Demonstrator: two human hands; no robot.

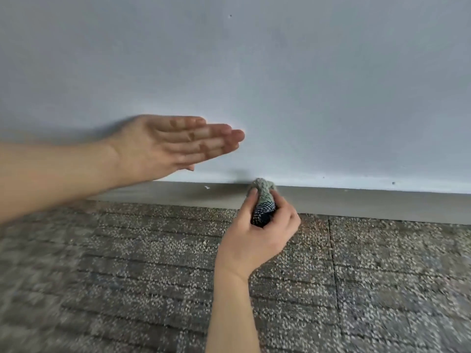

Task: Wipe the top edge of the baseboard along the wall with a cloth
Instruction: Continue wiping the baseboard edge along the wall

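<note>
In the head view, the right hand [257,233] reaches forward over the carpet [153,276] and grips a bunched, knitted-looking cloth [263,197]. Its fingers [285,210] and thumb are curled round the lower, darker part of the wad. The paler end of the cloth is pushed up against the top edge of the baseboard [356,202], right where it meets the wall [305,85]. So the cloth is in working contact with the line to be cleaned, roughly midway across the stretch in sight. The left hand [175,143] is held out flat and holds nothing, its fingers [216,138] straight and lying side by side. It is close in front of the wall above the baseboard, but the blur makes it impossible to say whether it touches the paint. As for progress, the wiping looks to be under way rather than finished. The baseboard runs on to both sides of the cloth, and nothing shows for certain which part has already been gone over. A small white fleck [207,187] sits on the baseboard near its top edge, just left of the cloth, which suggests that side has not been cleaned. Much of the edge probably remains to be wiped.
</note>
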